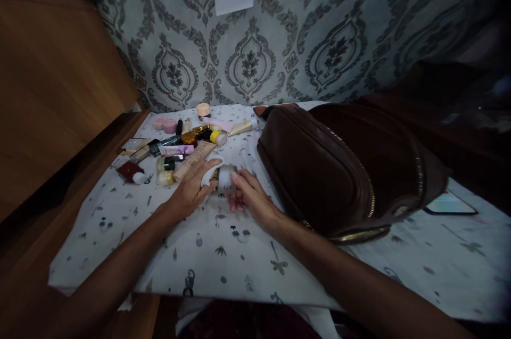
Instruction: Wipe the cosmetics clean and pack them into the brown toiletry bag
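Note:
Above the front middle of the table, my right hand (253,196) grips a small jar (227,179) with a pale grey, cloudy side and a gold-toned part. The thumb and fingers close on its right side. My left hand (194,187) meets it from the left, its fingers wrapped round a white wipe (209,171) pressed against the jar. Part of the wipe and the jar's left end are hidden by the fingers. Just beyond my left hand lies a beige tube (195,160). A small jar with a yellowish lid (166,178) stands left of it.
Several cosmetics crowd the back left, among them a dark red bottle (131,172), a pink jar (170,126) and a cream tube (241,127). A large brown leather bag (311,168) fills the right side. Behind it lies a phone (451,204). A patterned wall (249,62) bounds the back.

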Tool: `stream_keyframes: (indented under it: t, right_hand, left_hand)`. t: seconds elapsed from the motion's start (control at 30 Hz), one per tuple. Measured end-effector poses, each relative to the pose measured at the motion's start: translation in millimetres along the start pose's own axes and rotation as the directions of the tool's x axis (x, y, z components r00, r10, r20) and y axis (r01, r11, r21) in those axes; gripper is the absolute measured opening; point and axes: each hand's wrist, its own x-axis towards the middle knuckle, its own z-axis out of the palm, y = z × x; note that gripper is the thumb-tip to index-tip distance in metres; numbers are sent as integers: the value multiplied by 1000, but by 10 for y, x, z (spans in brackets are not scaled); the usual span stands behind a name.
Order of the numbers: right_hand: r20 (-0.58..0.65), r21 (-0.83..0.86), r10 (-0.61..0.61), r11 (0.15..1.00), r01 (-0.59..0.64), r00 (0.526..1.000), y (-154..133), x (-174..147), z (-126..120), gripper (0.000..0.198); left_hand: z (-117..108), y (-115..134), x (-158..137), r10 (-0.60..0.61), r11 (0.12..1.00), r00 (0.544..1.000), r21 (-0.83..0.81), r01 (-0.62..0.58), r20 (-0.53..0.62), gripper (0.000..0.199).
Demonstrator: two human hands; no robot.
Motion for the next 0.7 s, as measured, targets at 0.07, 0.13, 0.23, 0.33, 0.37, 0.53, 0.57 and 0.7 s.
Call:
stream_keyframes:
  t: [0.07, 0.13, 0.23, 0.33, 0.37, 0.53, 0.57, 0.7]
  right_hand:
    - [23, 55, 34, 998, -36, 999, -22, 18, 5, 52]
    - [60, 82, 46, 995, -51, 997, -44, 30, 8, 57]
    - [85, 126, 8, 992, -19, 996, -62, 20, 17, 56]
    - [41, 152, -75, 986, 68, 996, -64, -22, 33, 44]
    - [22, 143, -100, 985, 96, 995, -63, -35, 37, 40]
    - [10, 93, -104, 990, 103, 995, -23, -14, 36, 43]
    - [8, 81, -93, 992, 92, 996, -11, 3, 33, 44]
    - [-21, 1, -96, 995, 96, 995, 27, 46, 18, 41]
  left_hand:
    - [20, -10, -25, 53, 997, 998, 60, -54, 15, 58]
    - [48, -13, -41, 84, 993, 996, 84, -84, 4, 67]
    - [92, -9, -51, 51, 997, 998, 52, -49, -32, 65]
    - [121, -14, -47, -33, 999, 999, -37, 32, -17, 61]
    - [126, -20, -42, -61, 996, 998, -66, 61, -6, 60]
    - [112, -60, -17, -139, 983, 990, -118, 141, 29, 54]
    - [105, -64, -16, -129, 986, 991, -107, 132, 31, 52]
    - [88, -50, -27, -26, 1000, 999, 3, 25, 43, 52]
